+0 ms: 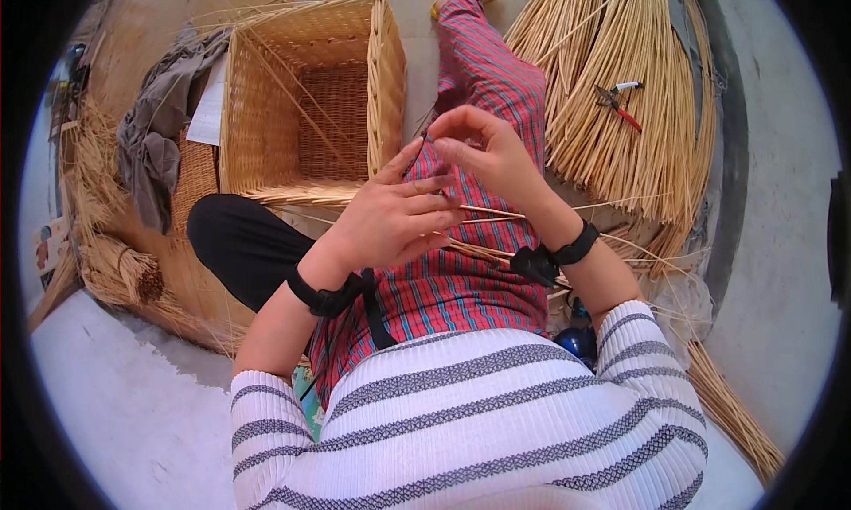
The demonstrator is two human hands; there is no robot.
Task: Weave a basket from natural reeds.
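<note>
Over my lap, my right hand [487,151] pinches one end of a thin dark strand [413,159] between thumb and fingers. My left hand [390,216] is back up, its index finger along the same strand and the other fingers loosely spread; its thumb is hidden. What the strand is made of is too small to tell. A large square wicker basket [387,93] lies on its side just beyond my left hand, its opening facing me. Loose pale wicker rods [483,250] cross my lap under my hands.
Thick bundles of pale rods [638,147] lie at the far right, with red-and-white-handled pruning shears [618,102] on top. Left of the basket are a grey cloth [160,124] and a white paper sheet [207,111]. More cut rods [120,271] lie at the left.
</note>
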